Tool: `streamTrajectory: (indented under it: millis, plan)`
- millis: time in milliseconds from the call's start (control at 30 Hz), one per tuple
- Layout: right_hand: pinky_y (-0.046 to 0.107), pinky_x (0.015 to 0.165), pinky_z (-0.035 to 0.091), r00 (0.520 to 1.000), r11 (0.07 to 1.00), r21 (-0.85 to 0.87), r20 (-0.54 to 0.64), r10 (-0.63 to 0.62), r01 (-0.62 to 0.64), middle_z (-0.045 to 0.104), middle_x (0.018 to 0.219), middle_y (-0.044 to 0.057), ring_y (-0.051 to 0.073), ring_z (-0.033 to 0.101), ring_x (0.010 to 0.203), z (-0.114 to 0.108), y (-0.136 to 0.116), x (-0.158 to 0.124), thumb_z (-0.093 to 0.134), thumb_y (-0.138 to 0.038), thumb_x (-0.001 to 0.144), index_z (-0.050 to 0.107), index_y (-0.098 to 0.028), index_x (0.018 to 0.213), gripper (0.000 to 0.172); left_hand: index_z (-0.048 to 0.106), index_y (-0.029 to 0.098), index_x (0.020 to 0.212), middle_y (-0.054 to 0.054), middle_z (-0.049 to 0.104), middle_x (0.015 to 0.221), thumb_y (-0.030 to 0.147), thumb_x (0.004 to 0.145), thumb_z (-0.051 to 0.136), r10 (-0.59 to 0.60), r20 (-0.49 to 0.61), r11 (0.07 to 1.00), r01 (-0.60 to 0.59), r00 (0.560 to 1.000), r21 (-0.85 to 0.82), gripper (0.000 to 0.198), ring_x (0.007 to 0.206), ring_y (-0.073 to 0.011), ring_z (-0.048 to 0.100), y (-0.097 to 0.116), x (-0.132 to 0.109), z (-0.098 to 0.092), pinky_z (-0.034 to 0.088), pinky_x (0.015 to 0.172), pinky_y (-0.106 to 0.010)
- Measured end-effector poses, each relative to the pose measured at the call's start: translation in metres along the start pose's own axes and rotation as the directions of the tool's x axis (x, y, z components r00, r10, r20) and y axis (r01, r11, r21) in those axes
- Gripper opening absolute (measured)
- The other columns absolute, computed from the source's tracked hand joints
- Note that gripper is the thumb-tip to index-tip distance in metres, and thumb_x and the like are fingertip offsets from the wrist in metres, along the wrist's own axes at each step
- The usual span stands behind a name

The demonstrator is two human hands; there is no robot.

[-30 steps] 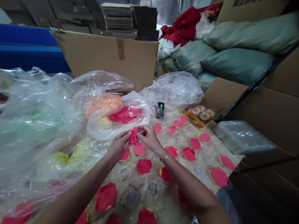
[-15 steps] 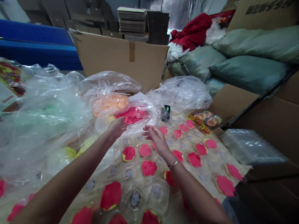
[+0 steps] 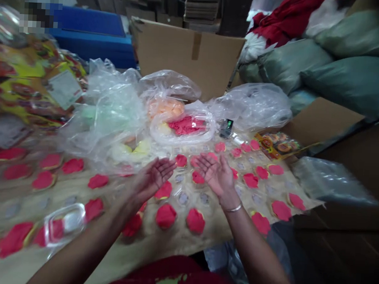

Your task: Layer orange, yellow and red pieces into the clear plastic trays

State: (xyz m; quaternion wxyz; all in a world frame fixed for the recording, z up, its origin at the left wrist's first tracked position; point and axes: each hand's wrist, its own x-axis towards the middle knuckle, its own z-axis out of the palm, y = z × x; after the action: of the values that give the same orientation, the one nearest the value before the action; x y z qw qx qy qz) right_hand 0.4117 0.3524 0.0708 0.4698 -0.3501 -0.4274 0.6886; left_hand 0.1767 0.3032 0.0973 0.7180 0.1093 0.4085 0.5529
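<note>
Palm turned up and fingers stretched, my left hand (image 3: 154, 179) hovers over the table with nothing in it. My right hand (image 3: 218, 174), a bracelet on its wrist, faces it with its fingers spread and its palm bare. Below and around both hands lie several red ruffled pieces with yellow edges, such as a red piece (image 3: 166, 216) in front of my left hand and another red piece (image 3: 195, 221) nearer my body. Among them sit clear plastic trays, with small grey round pieces (image 3: 183, 198) in their hollows. Beyond my hands an open clear bag (image 3: 155, 134) holds loose red pieces (image 3: 188, 124).
Bags with orange pieces (image 3: 166, 108) and pale green contents (image 3: 115, 109) stand further back. A small black object (image 3: 226, 128) lies near a crumpled clear bag (image 3: 257, 105). Behind rises a cardboard box (image 3: 187, 54). Colourful packages (image 3: 31, 85) are piled left; green sacks (image 3: 349, 84) right.
Both hands have drawn back from near the bag of red pieces toward my body, palms now turned up. The view has shifted left, showing more of the table's left side.
</note>
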Motion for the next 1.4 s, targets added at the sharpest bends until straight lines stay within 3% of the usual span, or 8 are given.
streamTrajectory:
  millis: [133,200,400,600,800,1133,1267,1400]
  plan:
    - [0.040,0.085,0.053,0.883,0.916,-0.391,-0.395,-0.254,0.089,0.069,0.096,0.011,0.023,0.066,0.091,-0.029,0.035,-0.065,0.052,-0.053,0.087,0.062,-0.019,0.097,0.037,0.065,0.019,0.069,-0.004,0.065,0.070,0.025,0.076,0.068,0.218,-0.119,0.921,-0.163,0.969,0.354,0.010,0.068,-0.0166,0.061,-0.022,-0.080,-0.077,0.051,0.070,-0.028]
    - [0.041,0.085,0.052,0.797,0.733,-0.677,-0.406,-0.447,0.066,0.068,0.096,0.011,0.024,0.064,0.092,-0.040,0.061,-0.102,0.052,-0.047,0.089,0.062,-0.019,0.098,0.031,0.065,0.021,0.069,-0.003,0.065,0.071,0.031,0.076,0.070,0.438,-0.111,0.712,-0.270,0.892,0.648,0.014,0.069,-0.0177,0.059,-0.040,-0.122,-0.118,0.048,0.067,-0.028]
    - [0.048,0.102,0.044,0.849,0.216,-0.935,0.139,-0.510,0.283,0.062,0.125,0.014,0.025,0.056,0.119,-0.019,0.122,-0.155,0.045,-0.028,0.094,0.060,-0.019,0.122,0.033,0.066,0.023,0.087,-0.011,0.070,0.102,0.032,0.082,0.063,0.626,0.320,-0.095,-0.338,0.711,0.936,0.011,0.098,-0.0267,0.063,-0.095,-0.176,-0.185,0.048,0.087,-0.039]
    - [0.050,0.111,0.033,0.855,0.162,-0.850,0.459,-0.242,0.502,0.052,0.142,0.013,0.026,0.045,0.133,0.071,0.118,-0.114,0.042,-0.025,0.097,0.054,-0.022,0.135,0.040,0.050,0.018,0.137,-0.018,0.043,0.149,0.039,0.087,0.056,0.424,0.457,-0.457,-0.251,0.782,0.853,0.054,0.141,-0.0338,0.034,-0.100,-0.141,-0.189,0.026,0.113,-0.053]
    - [0.039,0.095,0.043,0.840,0.154,-0.825,0.532,-0.108,0.543,0.063,0.116,0.014,0.025,0.056,0.108,0.133,0.135,-0.087,0.045,-0.020,0.096,0.062,-0.018,0.117,0.027,0.056,0.019,0.127,-0.019,0.055,0.136,0.035,0.087,0.053,0.614,0.311,-0.307,-0.144,0.725,0.941,0.043,0.125,-0.0348,0.050,-0.097,-0.127,-0.187,0.036,0.105,-0.050]
    - [0.026,0.077,0.045,0.835,0.396,-0.770,0.551,0.015,0.501,0.061,0.099,0.005,0.015,0.059,0.086,0.126,0.143,-0.095,0.050,-0.013,0.093,0.063,-0.019,0.113,0.024,0.063,0.026,0.097,0.000,0.056,0.067,0.032,0.072,0.073,0.579,-0.102,0.315,-0.106,0.809,0.943,0.028,0.073,-0.0245,0.059,-0.107,-0.150,-0.173,0.042,0.075,-0.032]
    - [0.028,0.078,0.046,0.843,0.248,-0.834,0.528,0.099,0.493,0.063,0.103,0.008,0.018,0.061,0.089,0.128,0.136,-0.097,0.047,-0.015,0.094,0.064,-0.018,0.110,0.024,0.064,0.026,0.091,-0.003,0.055,0.069,0.030,0.067,0.077,0.629,-0.160,0.332,-0.077,0.760,0.940,0.027,0.090,-0.0292,0.060,-0.104,-0.150,-0.170,0.040,0.080,-0.032]
    - [0.032,0.071,0.048,0.841,-0.043,-0.875,0.448,0.303,0.481,0.067,0.094,0.014,0.024,0.065,0.082,0.139,0.127,-0.108,0.049,-0.015,0.090,0.067,-0.012,0.101,0.021,0.061,0.023,0.073,-0.006,0.059,0.073,0.033,0.073,0.073,0.608,-0.070,0.213,-0.077,0.791,0.974,0.015,0.082,-0.0277,0.059,-0.094,-0.144,-0.174,0.039,0.078,-0.033]
